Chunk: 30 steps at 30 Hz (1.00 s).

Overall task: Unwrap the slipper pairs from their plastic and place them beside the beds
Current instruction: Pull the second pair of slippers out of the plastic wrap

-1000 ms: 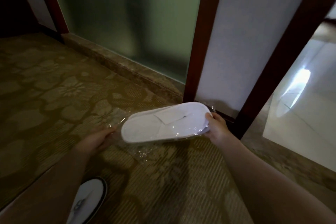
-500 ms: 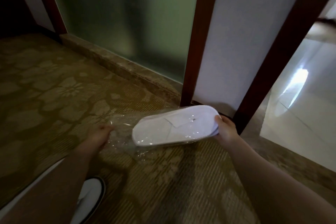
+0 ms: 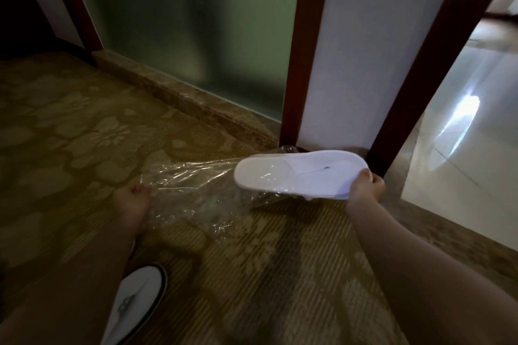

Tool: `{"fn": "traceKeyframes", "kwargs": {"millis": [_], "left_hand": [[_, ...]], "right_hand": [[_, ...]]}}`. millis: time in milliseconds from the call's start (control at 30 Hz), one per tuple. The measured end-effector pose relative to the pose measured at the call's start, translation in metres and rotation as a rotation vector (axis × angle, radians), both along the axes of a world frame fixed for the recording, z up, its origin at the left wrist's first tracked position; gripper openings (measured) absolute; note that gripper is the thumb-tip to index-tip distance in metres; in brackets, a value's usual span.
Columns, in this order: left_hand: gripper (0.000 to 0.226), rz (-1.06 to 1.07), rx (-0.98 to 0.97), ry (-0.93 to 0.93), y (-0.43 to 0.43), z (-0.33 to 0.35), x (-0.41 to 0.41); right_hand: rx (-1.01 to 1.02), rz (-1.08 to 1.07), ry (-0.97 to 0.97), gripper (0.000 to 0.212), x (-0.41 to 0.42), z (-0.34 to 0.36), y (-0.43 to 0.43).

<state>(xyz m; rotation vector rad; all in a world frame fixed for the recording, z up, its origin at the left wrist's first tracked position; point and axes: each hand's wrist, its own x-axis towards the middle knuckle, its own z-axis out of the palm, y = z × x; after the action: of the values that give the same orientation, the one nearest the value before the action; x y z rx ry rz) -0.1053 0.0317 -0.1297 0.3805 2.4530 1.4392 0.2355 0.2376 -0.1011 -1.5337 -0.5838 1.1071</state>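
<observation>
The right hand (image 3: 364,187) grips the toe end of a white slipper pair (image 3: 300,173) — thumb on top, fingers curled underneath — and holds it flat in the air above the patterned carpet (image 3: 70,134), just in front of the dark red door frame (image 3: 305,64). The left hand (image 3: 133,199) is closed in a pinch on the far end of the clear plastic wrap (image 3: 193,179), which stretches taut between the two hands and sags in wrinkles toward the carpet. The heel end of the pair lies partly within the open mouth of the wrap; the toe end sits bare. Low on the left, partly hidden by the left forearm, a white slipper with a dark rim (image 3: 137,302) rests on the carpet. Behind stands a frosted glass panel (image 3: 182,31) — to the right, a pale tiled floor (image 3: 462,148) shines.
</observation>
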Motion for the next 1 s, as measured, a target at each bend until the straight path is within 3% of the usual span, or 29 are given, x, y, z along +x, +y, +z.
{"fn": "traceKeyframes", "kwargs": {"millis": [267, 400, 500, 633, 800, 1000], "left_hand": [[0.030, 0.102, 0.029, -0.058, -0.005, -0.003, -0.013], [0.018, 0.065, 0.101, -0.304, -0.005, -0.002, -0.007], [0.029, 0.000, 0.118, -0.486, 0.001, -0.004, 0.010], [0.034, -0.007, 0.049, -0.460, 0.013, -0.002, 0.043], [0.019, -0.003, 0.052, -0.332, 0.030, -0.013, 0.087], [0.031, -0.142, 0.088, -0.520, 0.057, -0.034, 0.134]], "right_hand": [[-0.060, -0.201, 0.026, 0.034, 0.006, 0.004, -0.003], [-0.157, -0.227, 0.042, 0.037, 0.003, 0.008, -0.006], [-0.208, -0.257, 0.068, 0.040, 0.001, 0.011, -0.006], [-0.285, -0.220, 0.074, 0.044, 0.003, 0.014, -0.006], [-0.296, -0.169, 0.120, 0.044, 0.009, 0.011, -0.006], [-0.309, -0.152, 0.127, 0.045, 0.006, 0.007, -0.014]]}}
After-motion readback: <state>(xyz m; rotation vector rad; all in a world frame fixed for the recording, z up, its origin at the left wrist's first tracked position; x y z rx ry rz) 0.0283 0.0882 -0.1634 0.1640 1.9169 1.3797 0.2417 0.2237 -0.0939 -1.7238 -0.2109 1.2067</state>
